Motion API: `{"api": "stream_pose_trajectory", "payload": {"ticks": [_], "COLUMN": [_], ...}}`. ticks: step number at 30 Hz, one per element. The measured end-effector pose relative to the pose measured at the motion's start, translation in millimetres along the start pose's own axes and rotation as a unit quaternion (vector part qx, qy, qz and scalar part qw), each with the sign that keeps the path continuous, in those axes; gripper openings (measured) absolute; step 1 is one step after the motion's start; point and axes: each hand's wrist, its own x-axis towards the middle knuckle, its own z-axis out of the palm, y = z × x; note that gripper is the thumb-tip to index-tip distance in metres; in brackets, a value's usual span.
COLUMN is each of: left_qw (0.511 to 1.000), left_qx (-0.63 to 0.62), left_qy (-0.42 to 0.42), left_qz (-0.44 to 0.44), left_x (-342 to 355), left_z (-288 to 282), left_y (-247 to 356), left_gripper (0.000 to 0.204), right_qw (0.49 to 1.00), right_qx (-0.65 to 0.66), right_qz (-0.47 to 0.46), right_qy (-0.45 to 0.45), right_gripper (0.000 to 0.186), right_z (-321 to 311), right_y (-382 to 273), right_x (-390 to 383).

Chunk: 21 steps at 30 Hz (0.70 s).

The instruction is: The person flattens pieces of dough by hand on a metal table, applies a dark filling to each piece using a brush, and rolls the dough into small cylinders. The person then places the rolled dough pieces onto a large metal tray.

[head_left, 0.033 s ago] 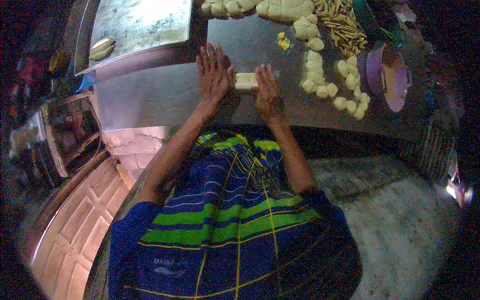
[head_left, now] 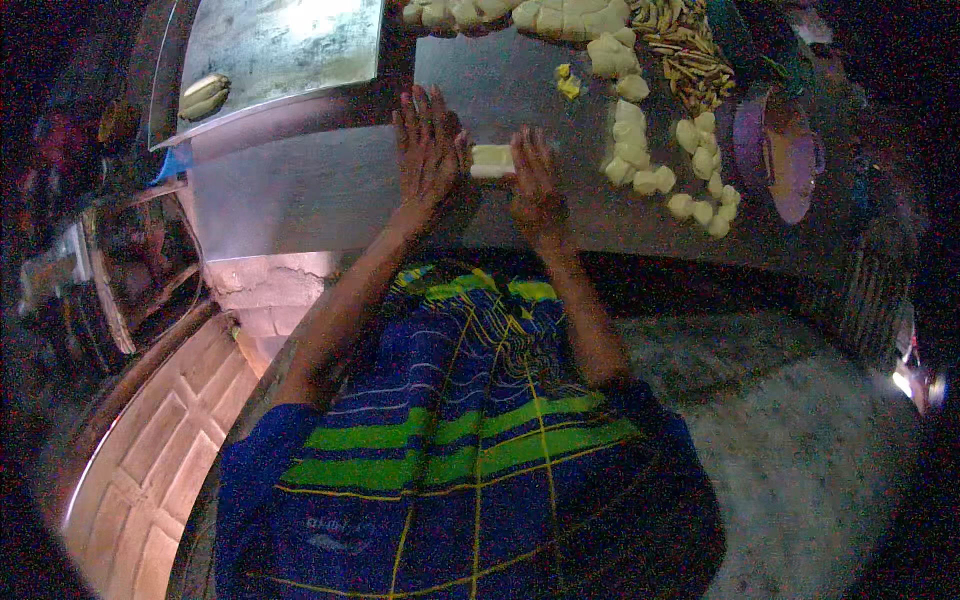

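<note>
On dim tabletop (head_left: 290,205), probably shaping dough strip (head_left: 491,160) between flat left hand (head_left: 427,165) and straight-fingered right hand (head_left: 537,190), both unclenched; seemingly needing even pressure next.

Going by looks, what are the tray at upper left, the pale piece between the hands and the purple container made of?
Tray: likely metal, smooth but blotchy, since it throws back a bright glare.
Pale piece: probably dough, smooth and soft-looking, its colour matching the rounded lumps nearby.
Purple container: perhaps plastic, given its even colour, though painted metal is possible.
</note>
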Motion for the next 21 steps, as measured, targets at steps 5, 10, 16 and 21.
{"api": "stream_pose_trajectory", "payload": {"ticks": [5,10,16,21], "left_qw": [1.0,0.998,0.962,0.989], "left_qx": [-0.003,0.021,-0.25,-0.148], "left_qy": [-0.018,-0.02,-0.086,-0.021], "left_qz": [0.003,0.048,-0.061,0.014], "left_x": [-6.1,-49.9,-73.1,-49.3], "left_z": [-3.1,-1.1,-38.8,-42.6], "left_y": [-1.6,-7.4,7.5,29.2], "left_gripper": [0.074,0.07,0.068,0.059], "right_qw": [0.999,0.999,0.999,0.999], "right_qx": [-0.03,0.011,0.023,0.012], "right_qz": [0.013,0.033,0.009,-0.026], "right_qy": [0.012,0.003,0.019,0.029], "right_gripper": [0.059,0.065,0.063,0.051], "right_z": [13.1,9.2,9.1,-12.1], "right_y": [0.3,-15.1,-5.8,-14.8], "right_x": [-21.8,-46.9,-63.8,-26.9]}}
